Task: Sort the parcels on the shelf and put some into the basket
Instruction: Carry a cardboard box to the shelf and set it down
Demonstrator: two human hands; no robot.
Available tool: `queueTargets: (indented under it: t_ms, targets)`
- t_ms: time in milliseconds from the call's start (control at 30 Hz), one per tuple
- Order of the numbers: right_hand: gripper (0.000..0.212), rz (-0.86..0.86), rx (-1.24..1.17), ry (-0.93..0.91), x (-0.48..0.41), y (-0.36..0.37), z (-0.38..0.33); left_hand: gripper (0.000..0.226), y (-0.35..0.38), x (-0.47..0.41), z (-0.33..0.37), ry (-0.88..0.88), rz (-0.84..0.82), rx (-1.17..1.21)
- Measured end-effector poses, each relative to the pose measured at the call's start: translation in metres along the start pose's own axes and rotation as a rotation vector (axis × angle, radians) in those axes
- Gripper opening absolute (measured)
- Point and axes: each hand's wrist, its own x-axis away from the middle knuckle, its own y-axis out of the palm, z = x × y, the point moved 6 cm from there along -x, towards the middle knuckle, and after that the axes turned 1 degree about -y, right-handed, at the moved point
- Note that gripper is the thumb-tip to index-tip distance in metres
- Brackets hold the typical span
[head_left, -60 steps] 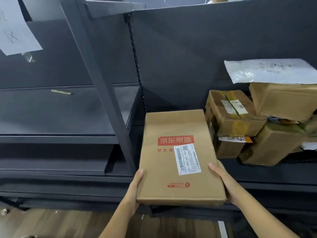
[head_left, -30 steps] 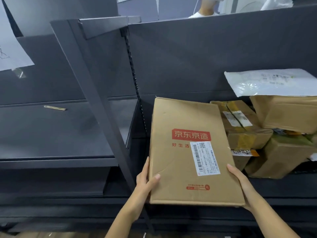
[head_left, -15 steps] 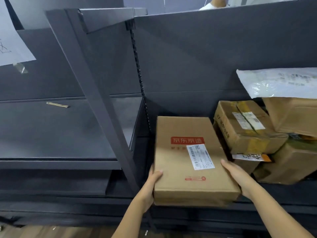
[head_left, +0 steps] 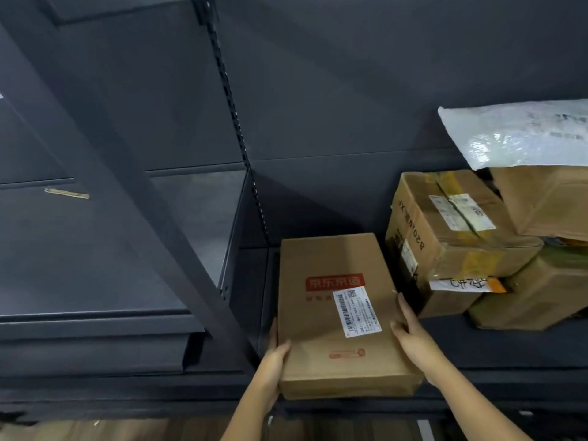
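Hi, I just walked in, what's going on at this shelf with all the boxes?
A person is sorting parcels on a dark metal shelf. The left hand and right hand hold a flat cardboard box by its long sides. It lies flat at the shelf's left end, with its near end at the front edge. To its right sits a pile of boxes with a white plastic bag on top. No basket is in view.
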Motion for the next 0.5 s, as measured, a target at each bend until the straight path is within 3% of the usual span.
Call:
queueTargets:
  t_ms: [100, 333, 500]
  targets:
    - [0.059, 0.034, 0.085, -0.018, -0.007, 0.001, 0.000, 0.057, 0.005, -0.002, 0.013, 0.146, 0.008, -0.136]
    - [0.058, 0.077, 0.136, -0.074, -0.035, 0.001, -0.011, 0.051, 0.015, -0.026, 0.038, 0.148, 0.067, -0.429]
    - [0.058, 0.099, 0.177, -0.131, -0.055, 0.003, -0.018, 0.053, 0.018, -0.043, 0.052, 0.257, 0.063, -0.429]
